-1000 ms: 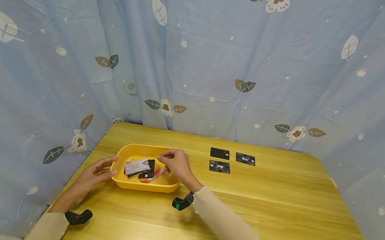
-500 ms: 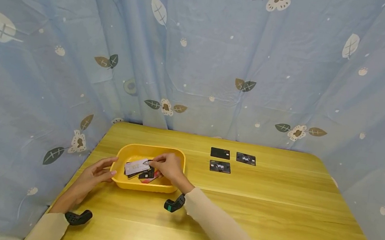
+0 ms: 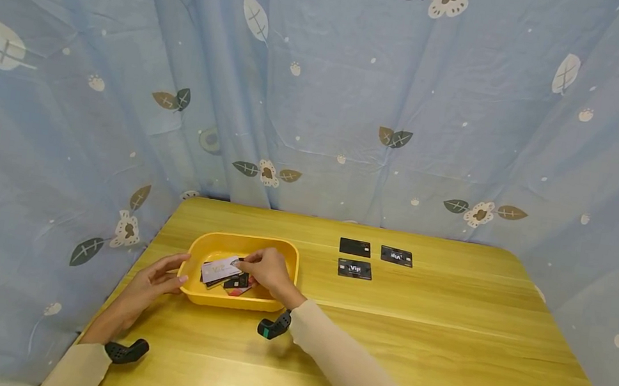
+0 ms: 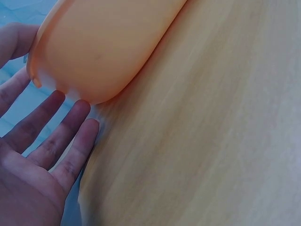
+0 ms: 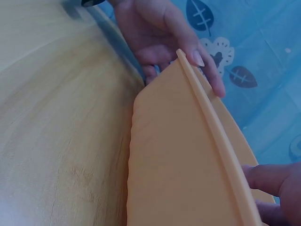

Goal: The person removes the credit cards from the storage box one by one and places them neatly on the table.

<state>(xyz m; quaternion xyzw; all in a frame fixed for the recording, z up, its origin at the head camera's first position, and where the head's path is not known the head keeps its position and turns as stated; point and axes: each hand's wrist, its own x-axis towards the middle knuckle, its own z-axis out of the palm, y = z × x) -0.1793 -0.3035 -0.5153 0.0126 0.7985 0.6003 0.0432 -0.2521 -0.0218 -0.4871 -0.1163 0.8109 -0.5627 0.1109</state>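
We judge the work to be only partway along. Three cards lie flat and apart on the worktop [image 3: 442,338], right of the middle of the frame: a plain black card [image 3: 355,247], a card with inverted "Vip" lettering [image 3: 396,256] to its right, and a card with upright "Vip" lettering [image 3: 355,269] just below the plain one. What is left, as we read it, is the overlapping pile in the yellow tray [image 3: 238,303], lower left of centre: a white card [image 3: 219,269] on top, a dark card [image 3: 236,282] and a red-patterned card [image 3: 239,291] showing beside it. We cannot count the pile.

Of the two hands, the right hand [image 3: 271,270] reaches into the tray, fingertips close together at the white card's right end; we cannot tell whether they pinch a card. The left hand [image 3: 154,276] touches the tray's left end.

Only the head view shows us the cards. The left wrist view adds the left fingers, spread and fairly straight against the tray's outside. In the right wrist view, the tray wall hides the right fingertips.
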